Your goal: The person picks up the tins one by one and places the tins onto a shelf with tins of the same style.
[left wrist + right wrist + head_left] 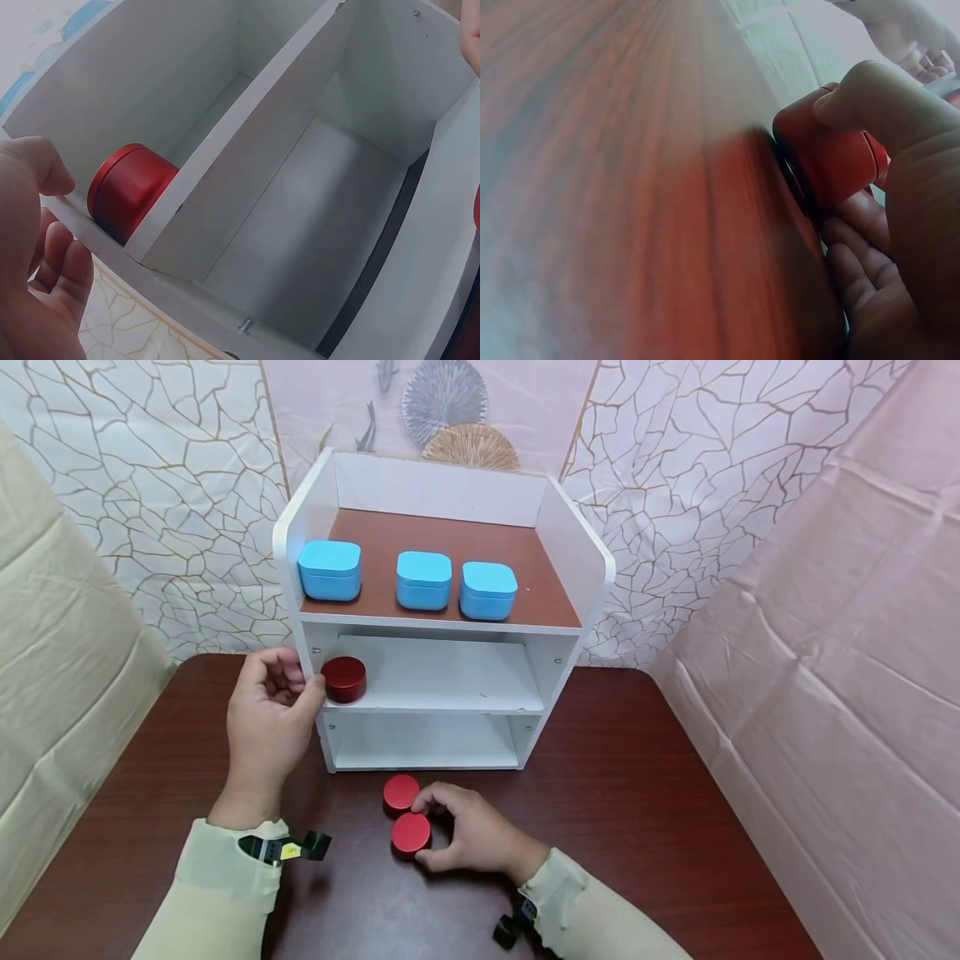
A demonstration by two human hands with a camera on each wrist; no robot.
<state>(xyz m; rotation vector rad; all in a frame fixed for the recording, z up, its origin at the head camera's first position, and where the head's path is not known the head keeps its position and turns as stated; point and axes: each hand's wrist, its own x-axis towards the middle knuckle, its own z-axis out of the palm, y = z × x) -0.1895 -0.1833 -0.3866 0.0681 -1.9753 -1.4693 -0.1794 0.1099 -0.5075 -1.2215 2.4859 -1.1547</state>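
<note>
Head view: dark table [622, 810] along the bottom, white shelf unit [429, 711] standing on it! Left hand [270, 714] is up at the left side panel [315, 510], fingers curled; whether they grip, I can't tell. Right hand [476, 831] is low in front, thumb and fingers pinching! Blue boxes [423, 581], three, line the top. Red tins now: shelf tin [344, 680] beside the left thumb, far tin [401, 793] on the table, and just beside it, clamped in those right fingers, near tin [411, 833]!

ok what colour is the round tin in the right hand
The round tin is red, shown best in the head view.
</note>
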